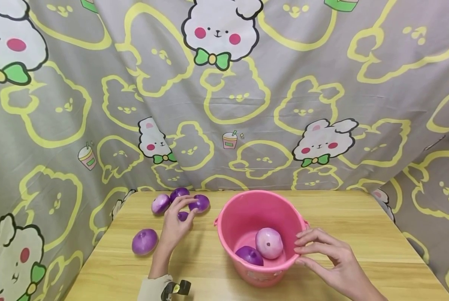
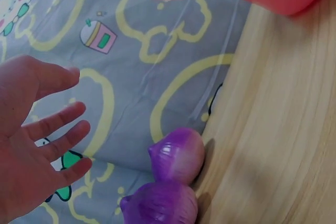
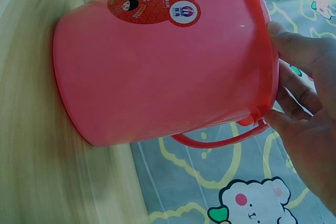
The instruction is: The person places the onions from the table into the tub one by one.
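My left hand (image 1: 177,219) hovers over a cluster of purple onions (image 1: 201,203) at the table's back left, its fingers apart and holding nothing. In the left wrist view the same hand (image 2: 37,135) is spread, away from two onions (image 2: 178,156). My right hand (image 1: 333,259) grips the rim of a pink bucket (image 1: 262,276), which stands upright on the table. Inside the bucket lie a pale onion (image 1: 268,243) and a darker purple onion (image 1: 249,256). The right wrist view shows the thumb and fingers of that hand (image 3: 310,87) at the rim, beside the handle (image 3: 220,142).
A separate onion (image 1: 144,241) lies on the wooden table (image 1: 115,271), nearer than the cluster. A grey patterned cloth (image 1: 224,104) hangs behind the table and along its sides. The bucket stands to the right of the onions.
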A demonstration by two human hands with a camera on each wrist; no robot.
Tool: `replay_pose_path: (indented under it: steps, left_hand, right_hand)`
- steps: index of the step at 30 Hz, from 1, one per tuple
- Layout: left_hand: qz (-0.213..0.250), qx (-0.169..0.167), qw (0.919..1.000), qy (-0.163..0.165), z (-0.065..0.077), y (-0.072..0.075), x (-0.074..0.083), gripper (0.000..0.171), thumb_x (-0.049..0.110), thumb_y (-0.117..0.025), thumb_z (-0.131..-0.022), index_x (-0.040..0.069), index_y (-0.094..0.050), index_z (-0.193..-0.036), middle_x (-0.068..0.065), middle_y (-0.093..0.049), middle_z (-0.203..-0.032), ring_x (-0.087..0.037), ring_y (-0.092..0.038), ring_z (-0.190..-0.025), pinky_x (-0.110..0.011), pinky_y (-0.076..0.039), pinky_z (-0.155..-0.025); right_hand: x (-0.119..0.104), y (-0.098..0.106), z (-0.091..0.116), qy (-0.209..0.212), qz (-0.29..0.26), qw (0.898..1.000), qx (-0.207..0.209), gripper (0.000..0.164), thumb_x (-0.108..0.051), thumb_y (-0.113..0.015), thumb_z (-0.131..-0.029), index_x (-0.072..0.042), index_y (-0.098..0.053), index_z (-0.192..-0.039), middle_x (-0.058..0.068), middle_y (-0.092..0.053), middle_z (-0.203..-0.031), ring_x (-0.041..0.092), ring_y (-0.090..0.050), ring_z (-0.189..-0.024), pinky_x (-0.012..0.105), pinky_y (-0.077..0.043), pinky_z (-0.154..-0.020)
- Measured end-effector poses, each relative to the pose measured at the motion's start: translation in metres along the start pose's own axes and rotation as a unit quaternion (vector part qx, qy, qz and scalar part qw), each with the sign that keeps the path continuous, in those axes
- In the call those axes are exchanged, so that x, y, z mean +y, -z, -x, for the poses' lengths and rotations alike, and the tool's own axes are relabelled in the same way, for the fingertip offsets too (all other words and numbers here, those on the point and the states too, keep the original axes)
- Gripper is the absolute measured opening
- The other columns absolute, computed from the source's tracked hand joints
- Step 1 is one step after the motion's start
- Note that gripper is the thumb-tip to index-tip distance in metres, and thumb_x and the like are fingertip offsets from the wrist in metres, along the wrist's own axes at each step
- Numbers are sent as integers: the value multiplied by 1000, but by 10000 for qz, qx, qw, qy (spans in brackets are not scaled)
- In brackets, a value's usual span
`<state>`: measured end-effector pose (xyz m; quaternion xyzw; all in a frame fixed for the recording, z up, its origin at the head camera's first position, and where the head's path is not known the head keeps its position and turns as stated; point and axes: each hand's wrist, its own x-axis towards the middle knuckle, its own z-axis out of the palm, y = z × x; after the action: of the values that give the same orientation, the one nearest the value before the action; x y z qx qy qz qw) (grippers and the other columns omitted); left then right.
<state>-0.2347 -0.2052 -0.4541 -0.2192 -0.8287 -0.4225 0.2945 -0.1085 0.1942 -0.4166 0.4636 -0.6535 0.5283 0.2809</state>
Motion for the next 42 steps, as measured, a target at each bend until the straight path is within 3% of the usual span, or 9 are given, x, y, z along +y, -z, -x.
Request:
replay_pose_path:
  steps: [9,20,32,42]
  left_hand:
    - [103,24,9999,132,5,0,-10,27,4,-81,-85,4,-76,-112,-15,-68,-123,-31,-64,-115,-21,-43,-104]
    - [61,13,9999,156,8,-2,-19,25,5,-81,-86,5,-76,-110,-15,-68,-121,-33,-63,-118,-22,-38,-109]
    - [-207,-85,9993,306,11,-3,-31,26,5,-81,-83,2,-76,-108,-21,-67,-123,-38,-62,-117,-57,-45,-104]
    - [-468,-185,9970,580,17,-2,-39,27,8,-82,-81,3,-76,-107,-20,-65,-124,-43,-60,-116,-62,-44,-102]
  right_hand:
    - [0,0,0,-20,9,10000,-16,32,9,-83,-78,0,-76,-108,15,-69,-110,21,-61,-116,23,-46,-107]
    - [-1,-1,1,-37,15,10000,8,29,7,-82,-80,1,-76,-108,16,-69,-110,21,-62,-116,23,-47,-106]
    - [-1,-1,1,-138,19,9999,17,29,8,-82,-80,1,-76,-108,16,-69,-111,20,-61,-117,23,-48,-105]
    - [0,-1,0,-63,-82,9999,-2,29,8,-82,-81,2,-75,-108,16,-68,-111,21,-61,-118,23,-47,-107]
